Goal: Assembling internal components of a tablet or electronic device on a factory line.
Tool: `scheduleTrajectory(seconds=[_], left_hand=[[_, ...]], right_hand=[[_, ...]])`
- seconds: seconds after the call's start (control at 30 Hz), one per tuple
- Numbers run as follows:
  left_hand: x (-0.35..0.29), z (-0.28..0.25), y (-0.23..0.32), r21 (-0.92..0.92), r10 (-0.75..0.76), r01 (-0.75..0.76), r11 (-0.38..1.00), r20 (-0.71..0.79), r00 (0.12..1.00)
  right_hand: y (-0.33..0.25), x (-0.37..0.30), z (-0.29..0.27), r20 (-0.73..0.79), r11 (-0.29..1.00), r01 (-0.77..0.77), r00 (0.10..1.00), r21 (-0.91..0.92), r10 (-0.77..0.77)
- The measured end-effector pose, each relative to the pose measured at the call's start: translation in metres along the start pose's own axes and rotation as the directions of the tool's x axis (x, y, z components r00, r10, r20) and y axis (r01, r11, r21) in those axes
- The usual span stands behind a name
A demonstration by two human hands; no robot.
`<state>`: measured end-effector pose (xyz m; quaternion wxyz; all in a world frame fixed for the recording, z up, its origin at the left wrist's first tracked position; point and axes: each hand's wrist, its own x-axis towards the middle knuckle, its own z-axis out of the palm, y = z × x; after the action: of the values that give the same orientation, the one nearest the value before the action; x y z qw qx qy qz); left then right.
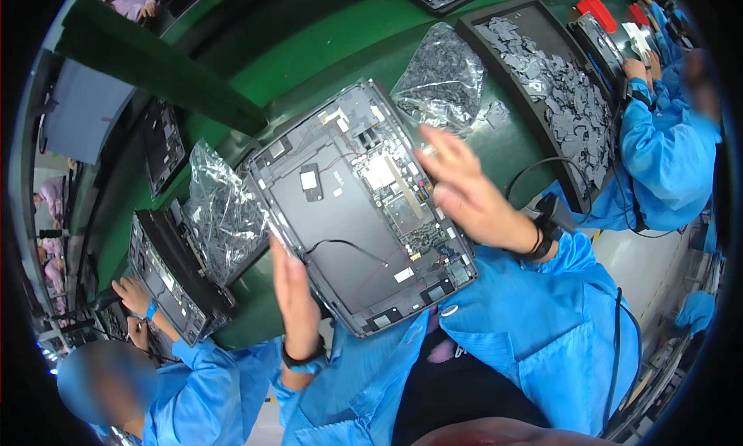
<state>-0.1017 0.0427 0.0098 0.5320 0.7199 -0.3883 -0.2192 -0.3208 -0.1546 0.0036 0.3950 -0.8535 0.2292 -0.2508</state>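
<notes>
In front of me sits an open laptop chassis (340, 214), dark grey, its circuit board (398, 198) bared along the right side. A loose black cable (340, 243) curves across its inner face, and a small black part with a white label (311, 183) lies toward the far left. My left hand (294, 295) is at the chassis's left edge, fingers stretched out along it. At the right edge is my right hand (468, 194), its fingers spread and slightly blurred. Whether either palm presses on the chassis is hard to tell.
Clear plastic bags of dark parts (443, 78) lie beyond and to the left. A black tray (534, 98) heaped with grey pieces stands at right. Co-workers in blue sit on both sides; the left one handles another chassis (166, 280). A green post (162, 67) rises at far left.
</notes>
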Motion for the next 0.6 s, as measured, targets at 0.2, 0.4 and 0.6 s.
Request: scheduleTrajectory(seconds=[0.2, 0.4, 0.6], left_hand=[[-0.030, 0.017, 0.015, -0.346, -0.270, 0.245, 0.905, -0.025, 0.963], [0.016, 0.028, 0.041, -0.438, -0.231, 0.172, 0.882, -0.085, 0.969], [0.063, 0.010, 0.018, -0.090, 0.290, -0.287, 0.954, 0.023, 0.957]], right_hand=[[-0.021, -0.007, 0.012, 0.013, 0.985, -0.032, 0.999, 0.167, 0.030], [-0.040, 0.035, -0.021, -0.056, 0.740, -0.134, 0.972, 0.660, 0.227], [0.026, 0.174, -0.062, -0.050, 0.890, -0.241, 0.958, 0.388, 0.282]])
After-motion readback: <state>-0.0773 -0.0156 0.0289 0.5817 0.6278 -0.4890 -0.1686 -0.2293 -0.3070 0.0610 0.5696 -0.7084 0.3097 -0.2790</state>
